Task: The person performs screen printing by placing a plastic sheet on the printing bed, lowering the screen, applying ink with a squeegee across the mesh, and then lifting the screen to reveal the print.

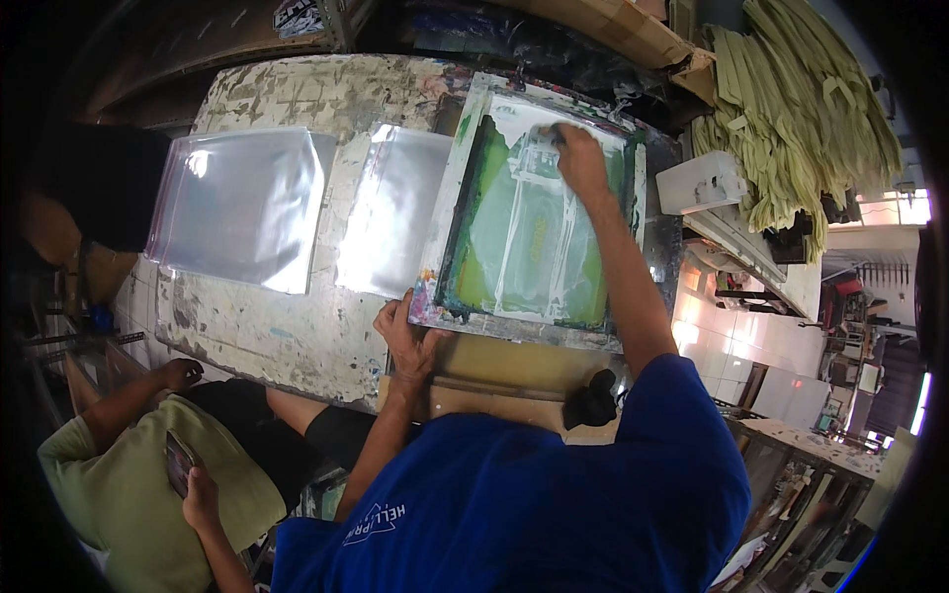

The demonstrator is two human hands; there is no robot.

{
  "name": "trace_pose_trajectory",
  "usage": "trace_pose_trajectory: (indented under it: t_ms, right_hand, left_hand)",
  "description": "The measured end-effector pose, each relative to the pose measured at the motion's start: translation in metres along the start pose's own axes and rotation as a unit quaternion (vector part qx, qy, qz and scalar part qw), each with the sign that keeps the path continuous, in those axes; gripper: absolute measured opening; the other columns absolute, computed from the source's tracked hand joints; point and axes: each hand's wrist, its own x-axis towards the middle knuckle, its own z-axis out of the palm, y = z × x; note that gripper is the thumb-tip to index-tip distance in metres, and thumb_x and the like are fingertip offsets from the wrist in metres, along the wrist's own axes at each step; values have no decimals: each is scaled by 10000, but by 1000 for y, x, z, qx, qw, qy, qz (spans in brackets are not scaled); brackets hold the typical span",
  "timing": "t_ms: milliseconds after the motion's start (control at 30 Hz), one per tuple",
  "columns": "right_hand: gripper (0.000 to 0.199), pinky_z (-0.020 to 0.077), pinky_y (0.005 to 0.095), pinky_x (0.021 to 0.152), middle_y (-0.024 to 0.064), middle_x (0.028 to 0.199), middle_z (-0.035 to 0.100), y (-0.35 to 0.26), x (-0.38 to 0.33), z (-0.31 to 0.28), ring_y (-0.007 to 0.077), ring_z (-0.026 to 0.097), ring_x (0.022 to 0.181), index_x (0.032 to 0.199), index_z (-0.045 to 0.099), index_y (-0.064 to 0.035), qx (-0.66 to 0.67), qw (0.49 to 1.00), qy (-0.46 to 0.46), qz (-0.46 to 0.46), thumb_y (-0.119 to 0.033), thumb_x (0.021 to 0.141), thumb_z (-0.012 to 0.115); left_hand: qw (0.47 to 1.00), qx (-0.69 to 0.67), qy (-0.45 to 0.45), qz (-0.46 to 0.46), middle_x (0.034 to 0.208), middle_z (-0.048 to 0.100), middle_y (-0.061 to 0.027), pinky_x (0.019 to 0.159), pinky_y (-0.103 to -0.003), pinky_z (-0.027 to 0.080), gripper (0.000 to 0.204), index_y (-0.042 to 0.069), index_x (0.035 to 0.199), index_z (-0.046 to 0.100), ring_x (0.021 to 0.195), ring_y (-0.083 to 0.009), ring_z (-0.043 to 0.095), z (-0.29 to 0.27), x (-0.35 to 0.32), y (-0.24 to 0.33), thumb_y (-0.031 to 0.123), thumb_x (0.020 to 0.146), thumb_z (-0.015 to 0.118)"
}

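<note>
1. Two bare hands meet one paint-flecked screen frame, which lies slightly askew on the right part of a stained table – I watch from afar through the head camera.
2. The right hand reaches over the far part of the green mesh, fingers curled narrow around a small dark object, mostly hidden from me; white ink lies at the far end and runs in streaks toward the near edge.
3. The left hand touches the frame's near left corner, thumb apart from the fingers – whether they grip it, I cannot tell.
4. To the left I see one clear plastic stack and, nearer the frame, a second clear plastic stack.
5. Lower left, a co-worker in a green shirt holds a phone.
</note>
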Motion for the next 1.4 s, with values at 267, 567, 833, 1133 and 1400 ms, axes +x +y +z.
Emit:
trace_pose_trajectory:
  t_ms: [267,567,833,1133,1400]
  right_hand:
    - [315,500,524,866,223,1060,703,-11,-16,-21,433,647,1007,1128,664,-31,-23,997,-68,5,19,817,666]
    - [299,491,486,836,176,995,708,-29,-28,-20,361,665,955,1078,656,-49,-58,998,-32,-4,25,788,640]
    - [336,498,491,804,176,1006,702,-67,-71,-28,379,660,947,1120,653,-46,-20,995,-93,2,47,797,643]
    - [322,506,470,862,156,1051,714,-14,-8,-28,356,662,1017,1131,650,-66,-48,994,-67,67,-34,815,705]
    - [328,501,525,899,183,1092,719,-18,0,-32,381,640,1091,1154,640,-62,-84,986,-113,87,-74,836,719]
  left_hand:
    - [1000,3,-4,11,1182,518,-181,1056,-481,288,991,14,1431,553,1148,-348,437,0,2,-1,640,714,828]
    - [1000,9,-3,6,1206,507,-183,1056,-483,299,996,9,1437,550,1149,-343,441,1,0,-1,693,750,775]
    - [1000,6,8,9,1194,517,-182,1059,-483,300,1024,8,1430,556,1151,-344,439,2,-1,-3,727,731,765]
    - [1000,-6,9,11,1197,516,-188,1056,-486,305,978,8,1422,567,1155,-356,434,1,1,-1,644,724,824]
    - [1000,0,4,23,1210,514,-188,1051,-485,311,998,25,1425,577,1155,-353,441,0,2,-4,594,661,878]
